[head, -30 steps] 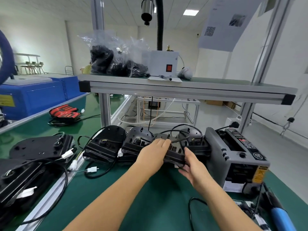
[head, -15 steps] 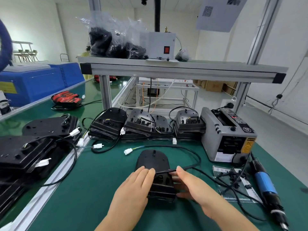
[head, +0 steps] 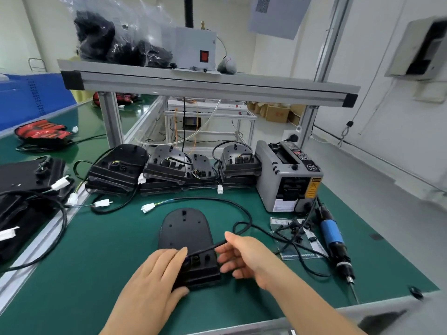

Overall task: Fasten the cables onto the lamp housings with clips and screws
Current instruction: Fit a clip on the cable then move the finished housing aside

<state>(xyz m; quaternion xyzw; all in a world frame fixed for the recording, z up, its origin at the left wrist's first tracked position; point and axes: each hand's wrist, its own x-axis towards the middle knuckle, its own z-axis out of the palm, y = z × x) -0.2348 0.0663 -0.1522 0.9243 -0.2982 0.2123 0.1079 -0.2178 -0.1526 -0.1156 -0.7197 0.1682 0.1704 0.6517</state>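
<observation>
While I press it down, one housing (head: 186,238) lies flat on the green matte desk (head: 96,262), centre front. It is matte black plastic with a rounded far end and a boxy near end. One thin black cable (head: 217,201) loops from it to one white plug (head: 148,207).

My left hand (head: 154,281) rests on the near-left corner, fingers straight and close together, thumb against the near edge. My right hand (head: 246,257) pinches the cable between thumb and forefinger just right of the housing. Its other fingers are loosely spread and hold nothing.

The back row (head: 169,168) shows four black housing tops on stacks, cabled. There is one grey boxy dispenser (head: 287,180) to its right. One blue-barrelled screwdriver (head: 332,234) lies beside a paper sheet with small black clips (head: 297,228); I can't count them.
</observation>
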